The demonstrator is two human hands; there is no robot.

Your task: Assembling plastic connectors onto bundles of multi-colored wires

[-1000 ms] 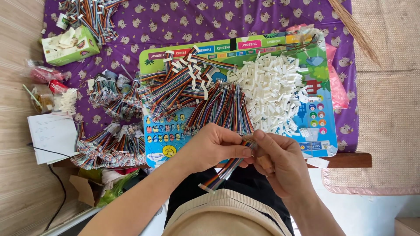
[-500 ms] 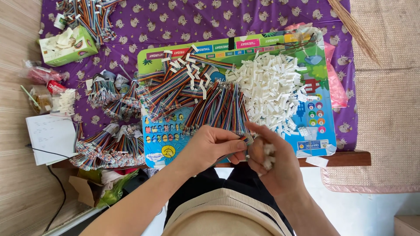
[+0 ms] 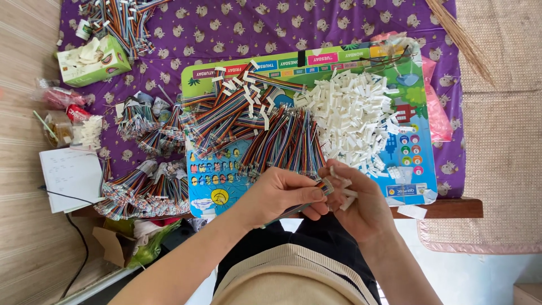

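My left hand (image 3: 282, 195) pinches the end of a multicoloured ribbon cable (image 3: 323, 186), whose tail hangs down toward my lap. My right hand (image 3: 361, 200) is cupped just to its right, holding several small white plastic connectors (image 3: 345, 195) against the palm, its fingers touching the cable's tip. Both hands hover over the near edge of a colourful illustrated board (image 3: 226, 192). On the board lie a row of loose ribbon cables (image 3: 288, 144) and a heap of white connectors (image 3: 353, 116).
A purple patterned cloth (image 3: 226, 34) covers the low table. Bundles of finished cables (image 3: 144, 189) lie at the left, more cables (image 3: 121, 20) at the top left. A green tissue box (image 3: 93, 59), a paper sheet (image 3: 62, 178) and pink plastic bag (image 3: 437, 113) are nearby.
My right hand has turned palm up, showing white connectors in it. The cable end has stayed pinched between both hands, shifted slightly up toward the board edge.
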